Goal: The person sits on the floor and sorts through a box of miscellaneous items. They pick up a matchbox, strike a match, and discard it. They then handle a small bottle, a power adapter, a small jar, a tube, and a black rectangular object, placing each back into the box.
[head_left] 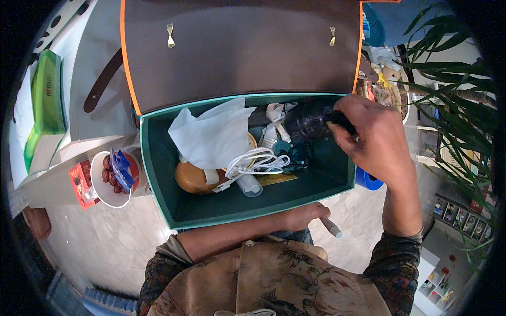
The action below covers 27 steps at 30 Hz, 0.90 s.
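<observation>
Before me a green box (352, 166) lies open, its dark brown lid (237, 55) with orange edging tipped back. At the box's right end my right hand (371, 134) pinches the end of a glossy black item (306, 118), partly hidden by the fingers; its exact kind is unclear. My left hand (304, 216) is below the box's front wall, closed around a slim pale stick-like object (331, 228). Inside the box are a white paper sheet (213, 138), a coiled white USB cable (257, 161), a rounded brown case (193, 179) and a clear plastic cylinder (250, 185).
Left of the box stands a white tub (114, 197) with dried red dates and a blue packet, beside a red box (81, 181). A green tissue pack (49, 94) lies farther left. Long plant leaves (454, 75) hang at right, near a basket of items (389, 85).
</observation>
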Each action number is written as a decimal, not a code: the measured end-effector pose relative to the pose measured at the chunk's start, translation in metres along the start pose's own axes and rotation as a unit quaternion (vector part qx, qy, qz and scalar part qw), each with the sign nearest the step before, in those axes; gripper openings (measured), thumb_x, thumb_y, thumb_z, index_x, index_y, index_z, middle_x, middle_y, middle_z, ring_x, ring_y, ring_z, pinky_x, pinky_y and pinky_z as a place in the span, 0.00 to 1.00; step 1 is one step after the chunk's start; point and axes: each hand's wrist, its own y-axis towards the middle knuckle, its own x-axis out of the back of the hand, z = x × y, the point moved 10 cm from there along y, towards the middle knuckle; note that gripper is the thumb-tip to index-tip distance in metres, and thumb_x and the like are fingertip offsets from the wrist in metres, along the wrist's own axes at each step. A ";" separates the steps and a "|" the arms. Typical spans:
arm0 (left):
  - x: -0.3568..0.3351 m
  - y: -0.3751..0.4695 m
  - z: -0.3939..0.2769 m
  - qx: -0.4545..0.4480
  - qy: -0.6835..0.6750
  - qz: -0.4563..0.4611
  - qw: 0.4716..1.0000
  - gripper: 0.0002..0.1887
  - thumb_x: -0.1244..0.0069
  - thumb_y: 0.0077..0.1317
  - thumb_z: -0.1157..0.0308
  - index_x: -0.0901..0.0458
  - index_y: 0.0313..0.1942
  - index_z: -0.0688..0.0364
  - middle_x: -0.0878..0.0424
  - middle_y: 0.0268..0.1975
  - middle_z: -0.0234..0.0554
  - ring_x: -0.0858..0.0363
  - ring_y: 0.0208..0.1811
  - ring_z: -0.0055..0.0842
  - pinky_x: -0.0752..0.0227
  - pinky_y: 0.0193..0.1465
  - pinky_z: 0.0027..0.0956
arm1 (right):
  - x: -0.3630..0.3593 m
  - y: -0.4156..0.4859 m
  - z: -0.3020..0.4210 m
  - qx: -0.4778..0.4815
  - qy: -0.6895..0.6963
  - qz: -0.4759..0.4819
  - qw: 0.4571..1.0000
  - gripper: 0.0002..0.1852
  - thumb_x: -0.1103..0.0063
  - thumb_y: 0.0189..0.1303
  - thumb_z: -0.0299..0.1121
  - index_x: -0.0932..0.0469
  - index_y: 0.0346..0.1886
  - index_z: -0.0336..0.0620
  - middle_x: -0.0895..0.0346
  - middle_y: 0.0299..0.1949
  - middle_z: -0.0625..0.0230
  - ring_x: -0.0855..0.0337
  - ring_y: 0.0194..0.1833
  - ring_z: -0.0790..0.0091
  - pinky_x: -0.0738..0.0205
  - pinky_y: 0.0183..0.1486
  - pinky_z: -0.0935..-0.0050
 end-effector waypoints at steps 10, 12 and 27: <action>-0.009 -0.002 0.013 0.068 0.047 0.033 0.996 0.16 0.56 0.62 0.76 0.18 0.49 0.58 0.18 0.51 0.47 0.22 0.55 0.40 0.31 0.61 0.37 | -0.023 -0.014 0.015 0.054 0.031 0.081 0.995 0.11 0.34 0.47 0.31 0.27 0.32 0.42 0.25 0.28 0.61 0.20 0.30 0.54 0.29 0.29 0.60; -0.006 -0.005 0.011 0.062 0.063 0.032 0.996 0.15 0.55 0.63 0.76 0.18 0.49 0.58 0.17 0.51 0.45 0.22 0.56 0.38 0.32 0.61 0.36 | -0.033 -0.018 0.021 0.076 0.041 0.113 0.990 0.11 0.34 0.48 0.33 0.28 0.30 0.42 0.27 0.26 0.64 0.20 0.30 0.56 0.30 0.28 0.60; -0.029 -0.001 0.042 0.126 -0.131 0.002 0.983 0.13 0.61 0.69 0.72 0.20 0.48 0.60 0.20 0.53 0.52 0.24 0.55 0.43 0.35 0.63 0.37 | -0.076 -0.008 0.073 0.253 -0.070 0.128 0.956 0.11 0.44 0.46 0.29 0.18 0.33 0.37 0.22 0.41 0.65 0.23 0.46 0.64 0.30 0.51 0.69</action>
